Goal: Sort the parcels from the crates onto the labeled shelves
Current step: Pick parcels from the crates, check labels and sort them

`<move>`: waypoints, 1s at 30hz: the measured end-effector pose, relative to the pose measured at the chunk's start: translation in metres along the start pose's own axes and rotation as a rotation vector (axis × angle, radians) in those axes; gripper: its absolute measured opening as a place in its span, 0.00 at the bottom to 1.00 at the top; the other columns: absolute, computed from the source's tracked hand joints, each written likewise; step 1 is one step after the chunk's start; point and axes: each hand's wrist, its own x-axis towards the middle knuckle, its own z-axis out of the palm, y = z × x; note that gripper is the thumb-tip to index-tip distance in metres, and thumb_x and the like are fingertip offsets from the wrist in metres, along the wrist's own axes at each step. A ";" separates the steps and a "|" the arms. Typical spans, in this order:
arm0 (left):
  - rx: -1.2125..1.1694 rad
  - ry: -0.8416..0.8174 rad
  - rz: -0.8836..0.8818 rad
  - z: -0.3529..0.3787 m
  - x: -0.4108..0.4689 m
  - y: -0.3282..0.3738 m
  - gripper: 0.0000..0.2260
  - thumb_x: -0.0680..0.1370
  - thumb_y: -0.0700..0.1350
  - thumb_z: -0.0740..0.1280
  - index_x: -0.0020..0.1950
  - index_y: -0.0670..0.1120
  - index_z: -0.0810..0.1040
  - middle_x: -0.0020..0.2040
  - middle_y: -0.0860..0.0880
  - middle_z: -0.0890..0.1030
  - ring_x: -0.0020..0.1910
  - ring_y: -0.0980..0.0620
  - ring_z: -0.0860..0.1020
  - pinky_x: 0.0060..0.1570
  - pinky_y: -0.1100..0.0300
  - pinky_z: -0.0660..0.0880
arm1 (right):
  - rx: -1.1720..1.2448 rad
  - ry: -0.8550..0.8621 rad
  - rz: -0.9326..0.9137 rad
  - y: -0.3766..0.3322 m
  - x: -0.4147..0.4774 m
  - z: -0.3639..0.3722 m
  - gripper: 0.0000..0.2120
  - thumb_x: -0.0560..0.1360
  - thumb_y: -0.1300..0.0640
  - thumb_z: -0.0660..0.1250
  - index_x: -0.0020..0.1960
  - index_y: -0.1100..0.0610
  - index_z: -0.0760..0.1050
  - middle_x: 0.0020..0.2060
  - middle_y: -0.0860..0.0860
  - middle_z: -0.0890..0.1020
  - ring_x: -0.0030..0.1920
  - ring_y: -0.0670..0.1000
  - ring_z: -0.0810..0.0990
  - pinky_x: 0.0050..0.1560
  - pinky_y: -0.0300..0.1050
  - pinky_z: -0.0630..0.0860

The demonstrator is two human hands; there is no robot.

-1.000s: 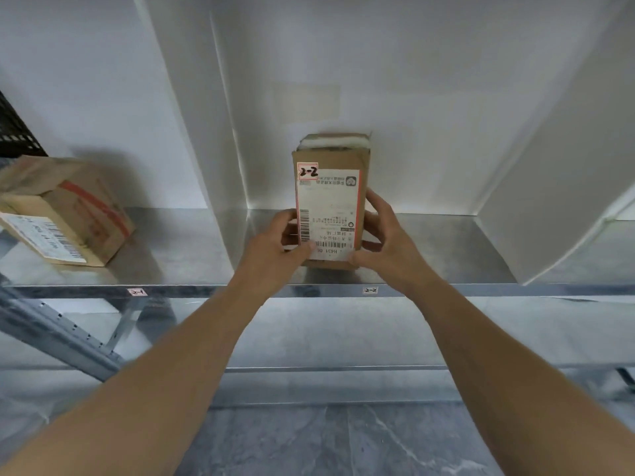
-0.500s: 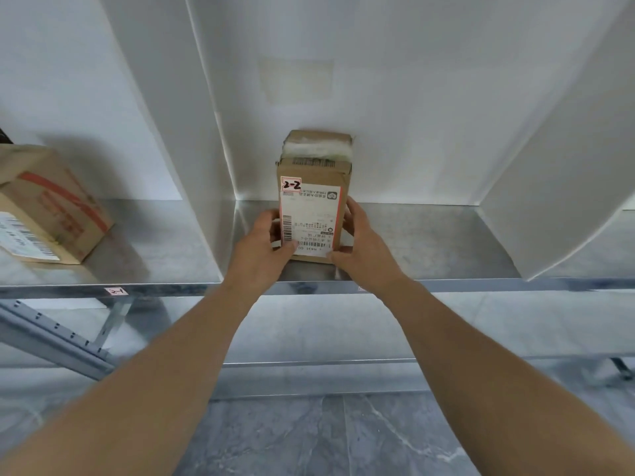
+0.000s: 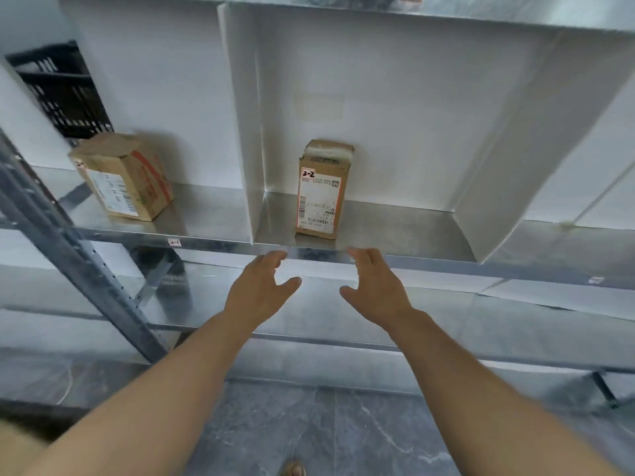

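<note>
Found parcel marked 2-2 [image 3: 321, 197] standing upright on the shelf [image 3: 395, 231], printed face outward, in the bay right of the white divider [image 3: 240, 132], at 12 o'clock from the hands. Judged the face turned out so the code reads from the aisle. Noted left hand [image 3: 261, 286] and right hand [image 3: 374, 286] both released, fingers loosely spread, grasping nothing, just below the shelf lip and apart from the parcel. Observed second parcel [image 3: 123, 180] set askew in the neighbouring bay at 10 o'clock, above edge tag 2-1 [image 3: 174, 242]. Judged this placement complete.
</note>
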 end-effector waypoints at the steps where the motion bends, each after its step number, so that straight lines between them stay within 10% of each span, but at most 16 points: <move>1: 0.032 0.009 -0.007 -0.002 -0.017 -0.003 0.23 0.77 0.54 0.67 0.70 0.50 0.68 0.66 0.50 0.74 0.63 0.50 0.74 0.62 0.52 0.72 | -0.022 -0.017 -0.020 -0.006 -0.015 0.000 0.29 0.76 0.52 0.67 0.74 0.52 0.60 0.71 0.51 0.64 0.64 0.52 0.73 0.58 0.44 0.73; 30: 0.175 0.272 -0.541 -0.157 -0.386 -0.234 0.26 0.75 0.60 0.65 0.69 0.50 0.70 0.65 0.48 0.75 0.63 0.46 0.73 0.60 0.50 0.72 | -0.218 -0.385 -0.666 -0.327 -0.232 0.139 0.26 0.77 0.51 0.63 0.73 0.50 0.62 0.67 0.52 0.68 0.63 0.55 0.72 0.54 0.49 0.74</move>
